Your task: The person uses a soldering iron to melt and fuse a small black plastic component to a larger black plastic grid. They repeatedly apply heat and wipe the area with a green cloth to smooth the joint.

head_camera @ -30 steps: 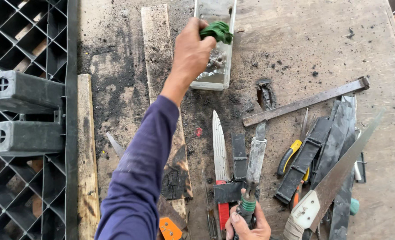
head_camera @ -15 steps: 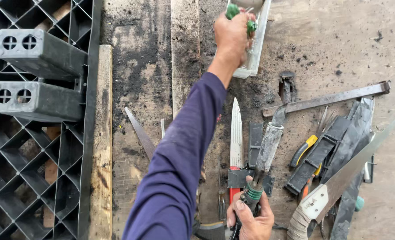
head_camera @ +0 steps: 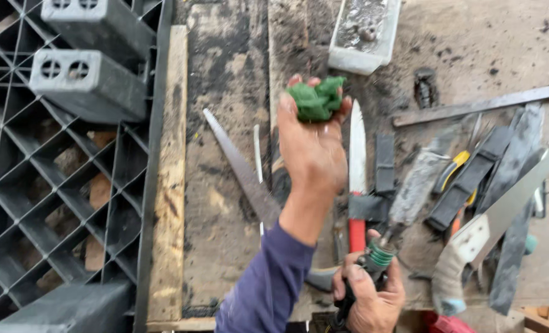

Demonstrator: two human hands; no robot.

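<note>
My left hand (head_camera: 314,151), on a purple-sleeved arm, is raised palm up over the dirty workbench and is closed around a green scouring pad (head_camera: 316,98). It hovers below a white tray (head_camera: 348,58) of grey sludge at the top. My right hand (head_camera: 373,299) at the bottom edge grips the green-ringed handle (head_camera: 380,253) of a knife whose grimy blade (head_camera: 416,185) points up and to the right. A red-handled knife (head_camera: 356,154) lies flat between my two hands.
A bare saw blade (head_camera: 240,169) lies left of my arm. Several blades, sheaths and a white-handled saw (head_camera: 503,209) crowd the right side under a flat metal bar (head_camera: 478,106). A wooden plank (head_camera: 169,185) and a black plastic pallet (head_camera: 70,185) sit on the left.
My left hand has drawn back from the white tray toward me, still holding the green pad. My right hand has kept its hold on the knife handle.
</note>
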